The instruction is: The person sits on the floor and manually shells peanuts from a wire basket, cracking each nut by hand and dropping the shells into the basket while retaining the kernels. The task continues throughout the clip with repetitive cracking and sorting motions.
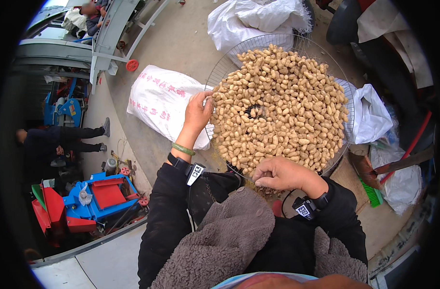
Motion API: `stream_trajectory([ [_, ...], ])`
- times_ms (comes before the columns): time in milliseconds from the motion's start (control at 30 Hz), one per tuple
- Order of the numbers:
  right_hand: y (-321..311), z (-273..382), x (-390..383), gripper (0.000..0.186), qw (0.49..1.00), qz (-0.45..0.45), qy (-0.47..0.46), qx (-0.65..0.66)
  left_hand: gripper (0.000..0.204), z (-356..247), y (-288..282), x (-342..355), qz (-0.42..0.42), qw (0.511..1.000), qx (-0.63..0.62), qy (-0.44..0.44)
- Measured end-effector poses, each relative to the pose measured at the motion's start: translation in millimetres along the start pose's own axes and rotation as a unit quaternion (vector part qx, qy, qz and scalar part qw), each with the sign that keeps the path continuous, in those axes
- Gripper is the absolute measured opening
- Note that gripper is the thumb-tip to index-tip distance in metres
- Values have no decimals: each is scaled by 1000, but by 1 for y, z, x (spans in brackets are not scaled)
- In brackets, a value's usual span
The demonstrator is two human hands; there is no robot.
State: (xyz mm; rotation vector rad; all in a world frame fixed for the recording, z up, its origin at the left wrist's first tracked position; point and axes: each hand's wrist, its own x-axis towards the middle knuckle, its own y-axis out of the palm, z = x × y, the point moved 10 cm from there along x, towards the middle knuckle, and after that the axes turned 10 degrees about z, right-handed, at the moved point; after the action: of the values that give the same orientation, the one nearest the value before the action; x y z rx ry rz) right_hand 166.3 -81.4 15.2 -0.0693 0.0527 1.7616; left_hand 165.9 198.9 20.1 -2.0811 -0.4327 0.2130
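Note:
A wide round wire basket (325,52) in front of me holds a large heap of unshelled peanuts (297,96). At its left rim is my left hand (199,111), its fingers drawn together beside the peanuts; whether they grip the rim or a peanut is hidden. My right hand (282,173) hangs over the basket's near edge with thumb and fingers curled in a pinch. What it holds, if anything, does not show. Near the middle of the heap a small gap (254,111) bares dark wire mesh.
A white woven sack (164,98) with red print lies left of the basket; another white sack (258,19) lies behind it. White bags (371,113) and a green brush (371,192) are at the right. Blue-and-red machinery (99,197) and a standing person (61,139) are further left.

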Motion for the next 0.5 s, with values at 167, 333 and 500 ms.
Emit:
stream_trajectory([
  [167,7,-12,-12,26,995,52,55,64,26,-23,14,54,4,993,48,110],
  [333,-12,-15,-23,31,997,5,47,60,27,-24,52,86,59,994,87,41],
  [500,-35,-13,-26,31,998,-40,43,35,36,-35,71,71,138,989,53,8],
])
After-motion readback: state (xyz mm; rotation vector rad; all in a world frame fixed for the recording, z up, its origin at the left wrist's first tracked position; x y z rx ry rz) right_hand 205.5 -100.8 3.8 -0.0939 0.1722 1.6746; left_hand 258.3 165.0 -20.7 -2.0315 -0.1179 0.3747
